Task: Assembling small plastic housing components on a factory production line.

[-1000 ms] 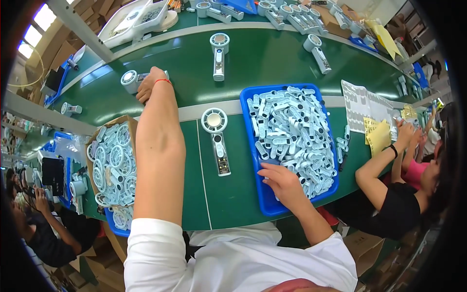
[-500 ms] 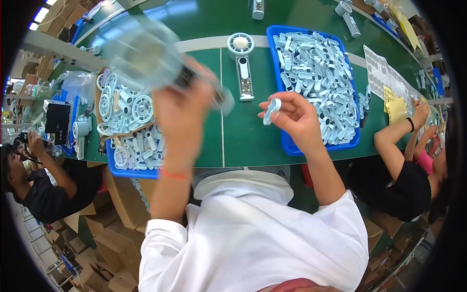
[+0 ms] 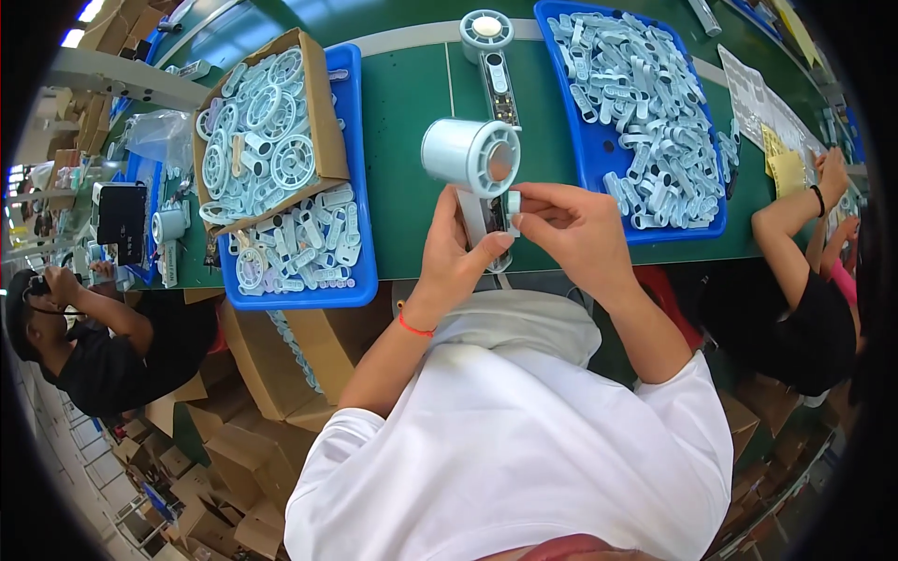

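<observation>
My left hand [image 3: 452, 251] is closed round the handle of a light blue handheld fan [image 3: 456, 154], whose round head points up above my fingers. The handle's front is uncovered and shows dark inner parts. Against that side, my right hand [image 3: 578, 232] pinches a small light blue cover piece [image 3: 514, 208], at the handle's edge; whether it is seated cannot be made out. A second handheld fan [image 3: 499, 89], its handle front partly uncovered, lies on the green table just beyond.
To the right stands a blue tray [image 3: 718, 222] of small light blue pieces. At left, a cardboard box [image 3: 329, 140] of ring-shaped grilles rests on another blue tray [image 3: 367, 280] holding more parts. People sit at both sides; one person's forearm [image 3: 795, 213] reaches over the table at right.
My left hand has brought the fan down and right, in front of me. My right hand has brought the cover piece to its handle. The view has shifted, so the trays appear elsewhere.
</observation>
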